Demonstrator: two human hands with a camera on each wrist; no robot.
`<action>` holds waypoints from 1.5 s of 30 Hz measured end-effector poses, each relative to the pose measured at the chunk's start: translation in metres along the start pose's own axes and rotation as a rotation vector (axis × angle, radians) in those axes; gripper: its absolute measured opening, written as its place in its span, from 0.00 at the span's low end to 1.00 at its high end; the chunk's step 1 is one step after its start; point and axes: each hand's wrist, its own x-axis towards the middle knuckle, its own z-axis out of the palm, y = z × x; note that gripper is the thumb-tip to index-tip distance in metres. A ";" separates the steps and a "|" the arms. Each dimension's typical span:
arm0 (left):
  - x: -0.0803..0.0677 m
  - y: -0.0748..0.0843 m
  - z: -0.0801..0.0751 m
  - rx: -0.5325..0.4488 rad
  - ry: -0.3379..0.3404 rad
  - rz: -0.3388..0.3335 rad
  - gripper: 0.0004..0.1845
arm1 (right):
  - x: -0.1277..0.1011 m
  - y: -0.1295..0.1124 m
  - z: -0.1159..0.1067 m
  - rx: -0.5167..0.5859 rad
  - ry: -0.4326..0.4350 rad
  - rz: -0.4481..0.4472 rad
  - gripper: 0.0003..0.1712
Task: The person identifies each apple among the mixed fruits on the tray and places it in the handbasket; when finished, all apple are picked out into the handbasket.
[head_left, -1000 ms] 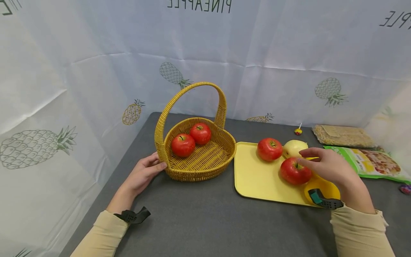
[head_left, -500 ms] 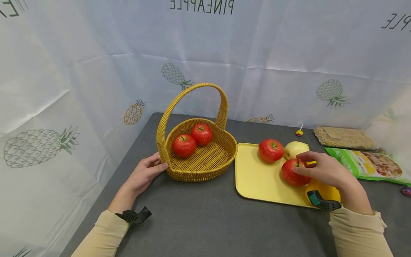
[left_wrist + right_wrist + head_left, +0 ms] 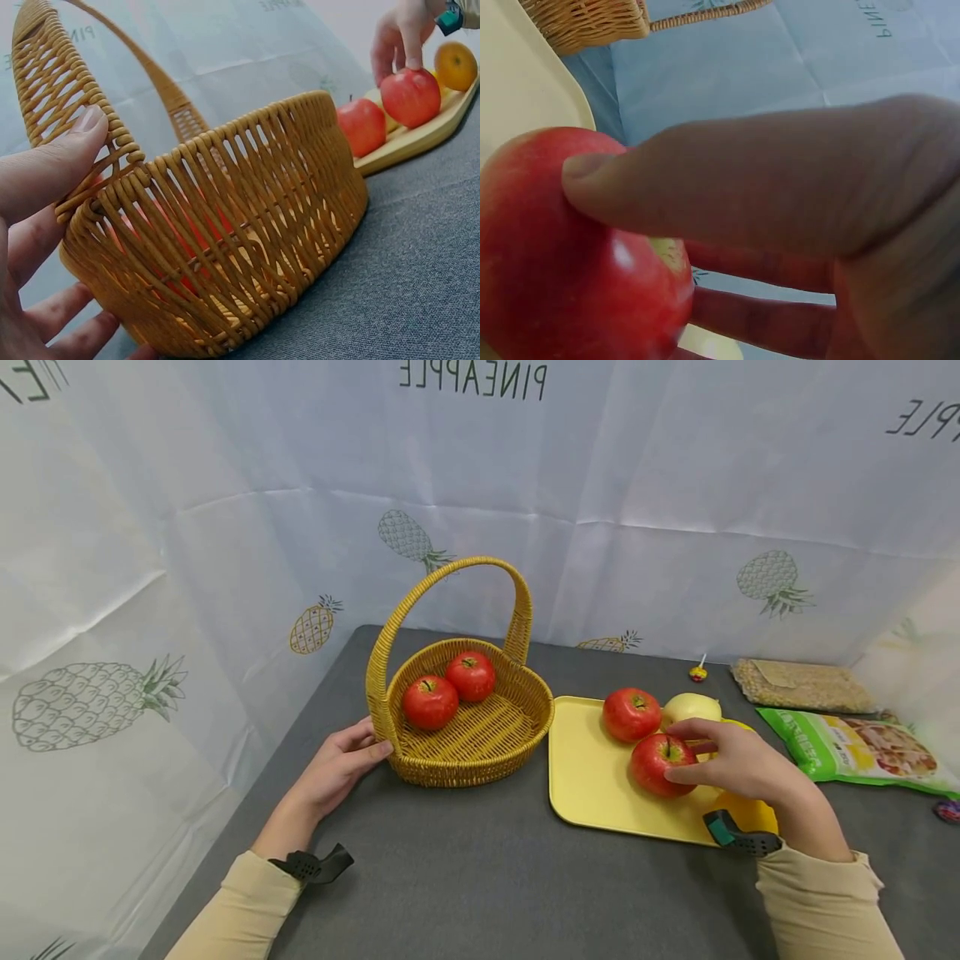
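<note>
Right hand (image 3: 738,764) gripped the near red apple (image 3: 654,766) on the yellow tray (image 3: 592,781); wicker basket (image 3: 480,747) lay leftward of that grip, where left hand (image 3: 337,768) touched its wall, fingers relaxed.

The person is wearing a long-sleeved top in a pale beige cloth, and both sleeves are ending at the wrists, leaving the left hand (image 3: 337,768) and the right hand (image 3: 738,764) bare. The left sleeve (image 3: 236,910) is lying smooth, while the right sleeve (image 3: 821,902) is bunching into soft folds at its cuff. A black perforated strap (image 3: 311,865) is circling the left wrist; a black strap with a teal tab (image 3: 738,837) is circling the right wrist.
</note>
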 end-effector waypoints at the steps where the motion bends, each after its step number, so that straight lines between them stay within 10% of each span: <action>1: 0.000 0.000 0.000 -0.001 -0.001 0.001 0.17 | 0.000 -0.001 0.001 0.007 0.000 -0.001 0.39; 45: 0.001 -0.002 -0.002 -0.016 -0.004 0.009 0.17 | 0.026 -0.008 0.033 0.208 -0.167 -0.032 0.41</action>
